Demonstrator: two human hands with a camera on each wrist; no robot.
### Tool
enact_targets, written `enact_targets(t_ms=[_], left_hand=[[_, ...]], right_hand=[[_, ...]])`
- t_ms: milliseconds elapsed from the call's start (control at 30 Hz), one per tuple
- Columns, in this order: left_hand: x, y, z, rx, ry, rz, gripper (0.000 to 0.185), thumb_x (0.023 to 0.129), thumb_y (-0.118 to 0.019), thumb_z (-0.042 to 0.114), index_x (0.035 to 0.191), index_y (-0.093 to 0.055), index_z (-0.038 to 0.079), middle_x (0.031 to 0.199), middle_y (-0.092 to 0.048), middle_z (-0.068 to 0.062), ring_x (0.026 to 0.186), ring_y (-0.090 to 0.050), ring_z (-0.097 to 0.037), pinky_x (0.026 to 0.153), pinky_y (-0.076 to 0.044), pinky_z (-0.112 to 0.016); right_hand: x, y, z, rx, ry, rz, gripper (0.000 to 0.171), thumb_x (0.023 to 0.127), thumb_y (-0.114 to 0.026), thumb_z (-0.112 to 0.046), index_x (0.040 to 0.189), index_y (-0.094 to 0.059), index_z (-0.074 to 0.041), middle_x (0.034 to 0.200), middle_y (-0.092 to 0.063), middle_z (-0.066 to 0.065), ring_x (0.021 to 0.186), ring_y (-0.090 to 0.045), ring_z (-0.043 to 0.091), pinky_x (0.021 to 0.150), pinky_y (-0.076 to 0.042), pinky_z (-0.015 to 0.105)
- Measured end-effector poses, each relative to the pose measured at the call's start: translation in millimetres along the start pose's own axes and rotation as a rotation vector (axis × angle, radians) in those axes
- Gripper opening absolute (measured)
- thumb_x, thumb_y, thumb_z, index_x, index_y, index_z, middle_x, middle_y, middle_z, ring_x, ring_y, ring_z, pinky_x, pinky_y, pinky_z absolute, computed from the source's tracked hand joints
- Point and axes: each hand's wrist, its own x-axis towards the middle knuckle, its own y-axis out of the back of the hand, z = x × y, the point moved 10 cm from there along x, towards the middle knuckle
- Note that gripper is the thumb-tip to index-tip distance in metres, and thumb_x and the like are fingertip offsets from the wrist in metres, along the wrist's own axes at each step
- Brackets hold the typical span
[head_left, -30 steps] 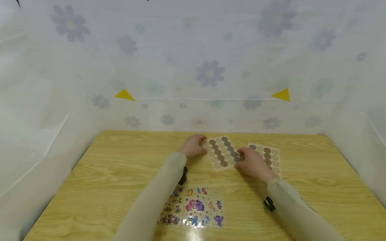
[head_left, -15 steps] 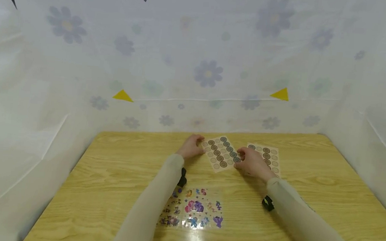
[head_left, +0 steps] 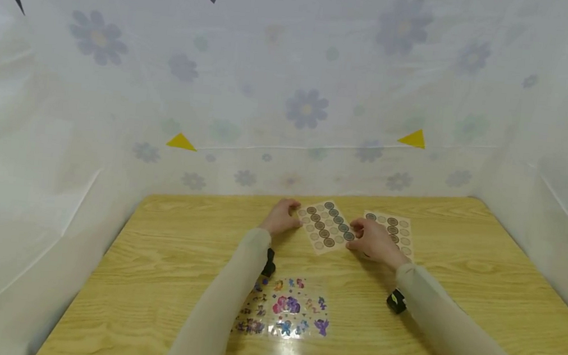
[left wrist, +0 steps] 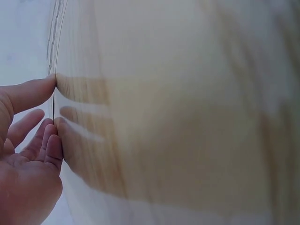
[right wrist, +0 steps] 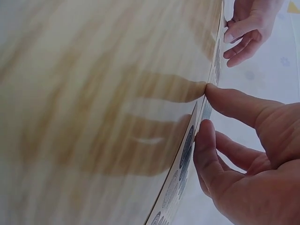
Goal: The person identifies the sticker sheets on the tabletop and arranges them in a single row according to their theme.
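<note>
On the wooden worktop point(head_left: 165, 257), toward its far edge, lies a sheet of round stickers point(head_left: 327, 227), turned at an angle, with a hand at each side of it. The left hand point(head_left: 281, 217) rests at the sheet's left edge with its fingers loosely bent, the tips meeting the sheet; its grip looks relaxed, with nothing grasped, and the left wrist view shows the fingertips point(left wrist: 49, 84) against the wood. The right hand point(head_left: 372, 240) sits at the sheet's right edge, thumb and forefinger set on the paper; from the right wrist view the fingertip point(right wrist: 213, 91) presses at the sheet's border, though whether it pinches the edge or only touches it cannot be told from so flat an angle. A second sheet of round stickers point(head_left: 397, 230) lies just beside the right hand, partly under it. Nearer the person, between the two sleeves, lies a glossy sheet of colourful cartoon stickers point(head_left: 286, 307). Flower-printed white cloth point(head_left: 292, 88) with small triangular flags surrounds the worktop.
</note>
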Motion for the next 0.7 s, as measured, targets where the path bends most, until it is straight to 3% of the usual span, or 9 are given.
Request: enact_targets(t_ms=[233,500,700], left_hand=[[-1.4,0.6,-3.9,-0.023,0.018,0.008,0.053,0.087,-0.073,0.005,0.136,-0.053,0.001,0.134,-0.052,-0.014,0.119,-0.052,-0.028,0.100,-0.042,-0.041],[-0.7,0.0,-4.6,-0.056,0.026,-0.013,0.057,0.087,-0.072,0.002,0.139,-0.049,-0.003,0.136,-0.054,-0.017,0.124,-0.051,-0.031,0.103,-0.040,-0.041],[1.1,-4.1,1.6,-0.047,-0.029,-0.056,0.049,0.085,-0.066,-0.006,0.132,-0.054,-0.009,0.123,-0.060,-0.022,0.108,-0.057,-0.033,0.095,-0.045,-0.041]], right_hand=[[1.4,-1.5,2.8,0.021,-0.045,0.004,0.060,0.084,-0.076,-0.010,0.135,-0.050,0.009,0.121,-0.059,0.023,0.107,-0.057,0.035,0.093,-0.047,0.049],[1.8,-4.2,-0.6,0.033,-0.031,0.008,0.060,0.085,-0.074,-0.008,0.137,-0.048,0.009,0.125,-0.058,0.025,0.110,-0.056,0.036,0.093,-0.047,0.049],[2.1,-7.8,-5.0,0.045,-0.017,-0.003,0.060,0.085,-0.072,-0.004,0.139,-0.047,0.009,0.126,-0.057,0.026,0.108,-0.057,0.035,0.091,-0.047,0.048]])
